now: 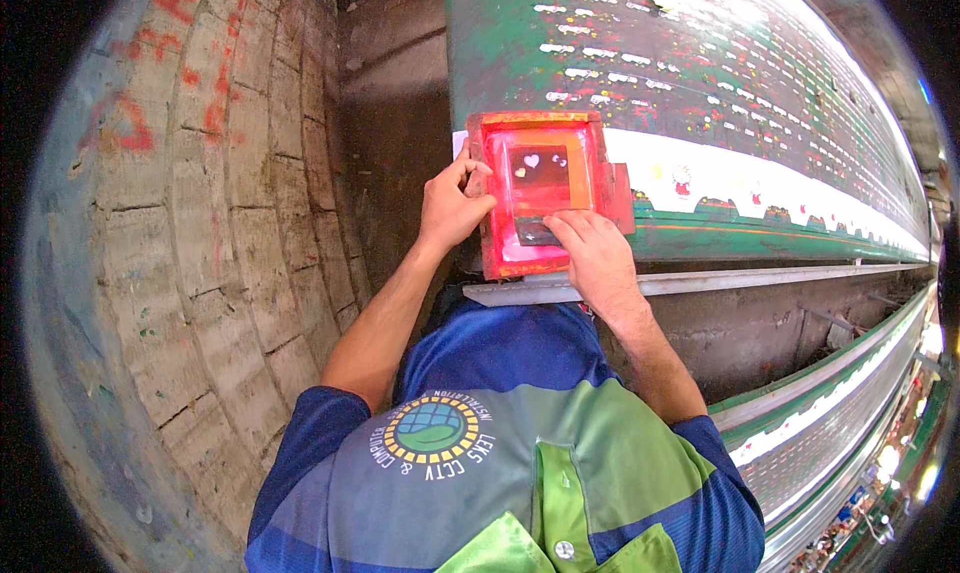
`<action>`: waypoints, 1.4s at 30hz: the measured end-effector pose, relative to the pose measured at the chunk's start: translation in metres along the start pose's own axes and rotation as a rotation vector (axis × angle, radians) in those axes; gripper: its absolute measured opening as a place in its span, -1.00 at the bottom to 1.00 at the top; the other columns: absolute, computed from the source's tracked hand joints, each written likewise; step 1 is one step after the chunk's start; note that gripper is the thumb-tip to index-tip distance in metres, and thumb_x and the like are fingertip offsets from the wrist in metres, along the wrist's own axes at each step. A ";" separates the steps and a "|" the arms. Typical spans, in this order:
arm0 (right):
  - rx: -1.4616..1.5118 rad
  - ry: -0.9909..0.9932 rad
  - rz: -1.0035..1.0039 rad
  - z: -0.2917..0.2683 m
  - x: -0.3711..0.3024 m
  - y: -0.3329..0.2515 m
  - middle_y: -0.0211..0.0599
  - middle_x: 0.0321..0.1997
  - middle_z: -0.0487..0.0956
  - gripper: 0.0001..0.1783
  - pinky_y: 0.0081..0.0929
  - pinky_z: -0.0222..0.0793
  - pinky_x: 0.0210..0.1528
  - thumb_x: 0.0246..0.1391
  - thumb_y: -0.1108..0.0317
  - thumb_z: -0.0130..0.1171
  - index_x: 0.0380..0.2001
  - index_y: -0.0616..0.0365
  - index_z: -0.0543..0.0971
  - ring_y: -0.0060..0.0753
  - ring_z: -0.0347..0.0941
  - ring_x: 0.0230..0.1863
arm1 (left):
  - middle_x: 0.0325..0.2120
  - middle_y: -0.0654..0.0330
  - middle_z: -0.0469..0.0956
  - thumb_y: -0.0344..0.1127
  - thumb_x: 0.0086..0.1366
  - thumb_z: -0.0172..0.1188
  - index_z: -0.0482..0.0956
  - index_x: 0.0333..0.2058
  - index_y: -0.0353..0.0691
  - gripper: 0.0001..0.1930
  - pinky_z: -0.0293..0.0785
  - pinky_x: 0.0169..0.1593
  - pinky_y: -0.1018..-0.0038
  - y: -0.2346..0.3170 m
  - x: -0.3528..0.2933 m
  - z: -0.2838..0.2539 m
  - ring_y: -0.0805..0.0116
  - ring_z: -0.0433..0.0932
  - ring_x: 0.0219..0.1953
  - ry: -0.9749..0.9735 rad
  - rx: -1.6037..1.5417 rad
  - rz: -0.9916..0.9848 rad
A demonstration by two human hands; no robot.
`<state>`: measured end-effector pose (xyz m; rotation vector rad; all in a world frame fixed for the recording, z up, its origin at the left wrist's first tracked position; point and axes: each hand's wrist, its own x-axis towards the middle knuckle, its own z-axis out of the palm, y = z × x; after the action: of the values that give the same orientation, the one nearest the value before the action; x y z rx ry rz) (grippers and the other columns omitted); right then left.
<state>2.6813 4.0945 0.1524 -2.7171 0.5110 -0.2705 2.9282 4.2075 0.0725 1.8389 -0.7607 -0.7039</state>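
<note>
A red-stained wooden screen-printing frame (548,120) lies on the left end of a long green table, over a white fabric strip (740,178). Its mesh, pink and red with ink, carries small pale heart shapes. My left hand (455,201) grips the frame's left side, fingers curled around the wood. In my right hand (597,258) is a dark flat squeegee (537,232), pinched at its right part and resting on the mesh near the frame's near end. The fingertips beneath it are hidden.
The green table (500,33) stretches away to the right, its top marked with rows of white specks. A metal rail (700,279) runs along its near edge. To the left stands a block wall (200,213) with red paint marks. Another long table (830,413) is at right.
</note>
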 end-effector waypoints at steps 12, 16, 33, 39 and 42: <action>0.080 0.046 -0.024 0.000 0.123 0.058 -0.08 0.05 0.77 -0.61 0.02 0.60 0.20 0.27 0.48 0.30 0.15 0.05 0.72 0.15 0.66 0.17 | -0.26 0.07 0.80 -0.38 0.03 0.49 0.74 -0.08 -0.22 -0.60 0.65 -0.06 0.34 0.010 0.001 -0.001 0.37 0.72 -0.25 0.008 0.088 0.066; 0.075 -0.093 0.061 -0.011 0.138 0.052 -0.03 0.04 0.78 -0.63 0.04 0.61 0.18 0.24 0.49 0.31 0.11 0.08 0.74 0.16 0.68 0.17 | -0.20 0.19 0.78 -0.46 0.05 0.47 0.73 -0.08 -0.23 -0.61 0.62 -0.07 0.40 0.009 0.000 -0.001 0.46 0.66 -0.22 -0.007 0.076 0.042; 0.066 0.007 0.061 -0.008 0.001 0.007 -0.21 0.18 0.73 -0.42 -0.08 0.56 0.35 0.05 0.61 0.24 0.19 0.12 0.68 -0.03 0.62 0.21 | 0.61 -0.29 0.24 -0.64 0.11 0.37 0.70 -0.01 -0.32 -0.58 0.54 0.40 0.30 0.002 -0.006 0.005 0.15 0.48 0.50 -0.011 -0.181 0.235; 0.088 0.073 0.151 -0.044 -0.046 0.068 -0.20 0.19 0.73 -0.40 -0.10 0.52 0.42 -0.03 0.65 0.25 0.15 0.10 0.73 -0.01 0.60 0.27 | 0.64 -0.30 0.16 -0.66 0.11 0.37 0.70 -0.02 -0.29 -0.58 0.30 0.59 0.18 0.055 -0.010 0.082 -0.05 0.22 0.67 -0.043 -0.077 0.253; 0.072 0.076 0.208 -0.069 -0.076 0.119 -0.18 0.18 0.73 -0.41 -0.09 0.52 0.44 -0.04 0.66 0.25 0.13 0.11 0.73 0.01 0.58 0.29 | 0.56 -0.46 0.24 -0.50 0.04 0.44 0.73 -0.06 -0.23 -0.59 0.39 0.53 0.19 0.069 -0.004 0.152 -0.17 0.30 0.62 -0.004 -0.056 0.282</action>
<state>2.5574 3.9981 0.1614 -2.5664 0.7842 -0.3306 2.7988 4.1033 0.0848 1.6382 -0.9702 -0.5407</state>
